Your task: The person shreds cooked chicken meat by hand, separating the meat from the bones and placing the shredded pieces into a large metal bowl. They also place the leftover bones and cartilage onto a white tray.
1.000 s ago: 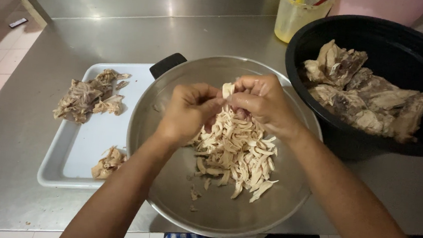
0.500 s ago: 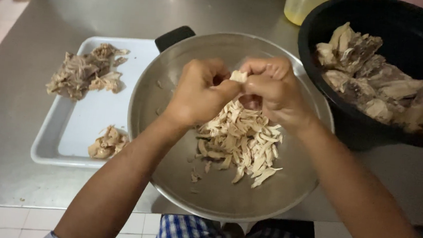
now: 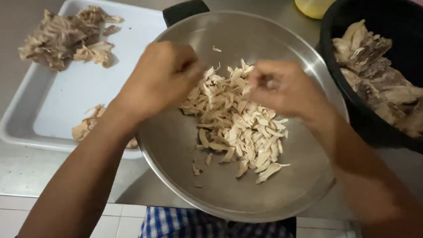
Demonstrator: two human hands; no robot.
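Note:
A round steel pan with a black handle sits on the counter before me, holding a pile of pale shredded meat strips. My left hand hovers over the pan's left side, fingers curled and pinching near the top of the pile. My right hand is over the pan's right side, fingers closed, apparently on a small piece of meat, though the hand is blurred. The two hands are apart, with the pile between them.
A white tray at the left holds darker meat scraps and a smaller heap. A black tub at the right holds large cooked meat chunks. A yellow container stands behind. Steel counter edge runs near me.
My hands were together above the pile, pulling a piece; now they have drawn apart and dropped lower over the pan. The camera has moved closer.

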